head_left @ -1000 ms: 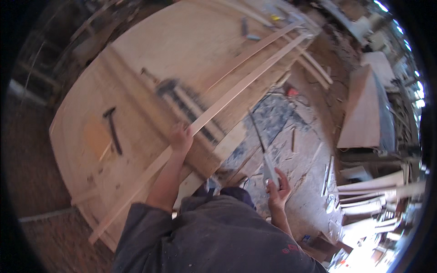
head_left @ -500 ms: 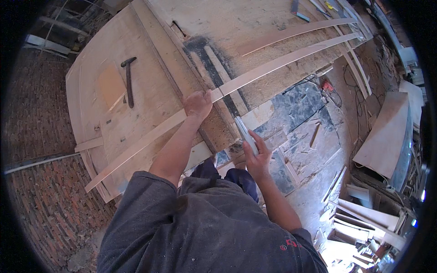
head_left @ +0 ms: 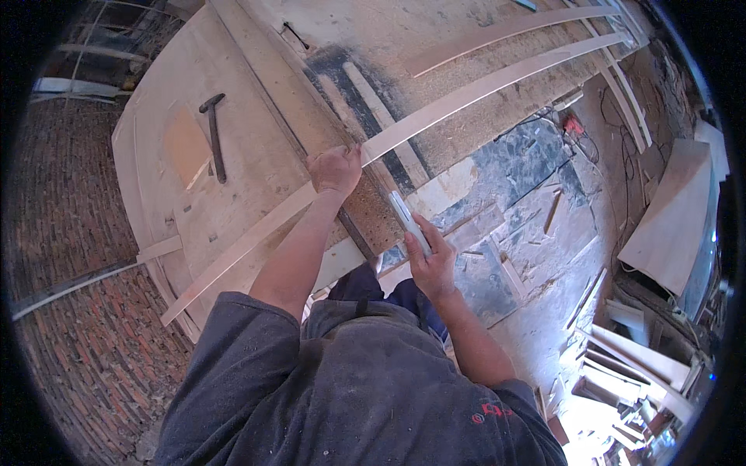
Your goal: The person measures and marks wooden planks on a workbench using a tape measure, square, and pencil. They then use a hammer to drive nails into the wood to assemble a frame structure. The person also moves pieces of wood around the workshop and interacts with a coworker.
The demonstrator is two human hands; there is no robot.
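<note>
A long, thin pale wooden strip [head_left: 466, 93] lies slantwise across the wide wooden worktable [head_left: 256, 46]. My left hand [head_left: 336, 169] is closed over the strip near its middle, pressing it down beside a raised board [head_left: 272, 101]. My right hand [head_left: 433, 260] is wrapped round a slim silver-grey hand tool [head_left: 406, 215], just past the table's near edge. The tool points up toward the strip and is apart from it. Its exact kind is unclear.
A hammer [head_left: 214, 136] lies on the left of the table next to a pale wooden sheet [head_left: 186, 147]. Another thin strip [head_left: 482, 43] rests farther back. Wood offcuts [head_left: 622, 357] are piled at lower right, and cables [head_left: 622, 147] lie on the floor.
The right hand and the grey tool have drawn back a little from the strip. A thin dark line across the strip beside my left hand no longer shows. The left hand keeps its place.
</note>
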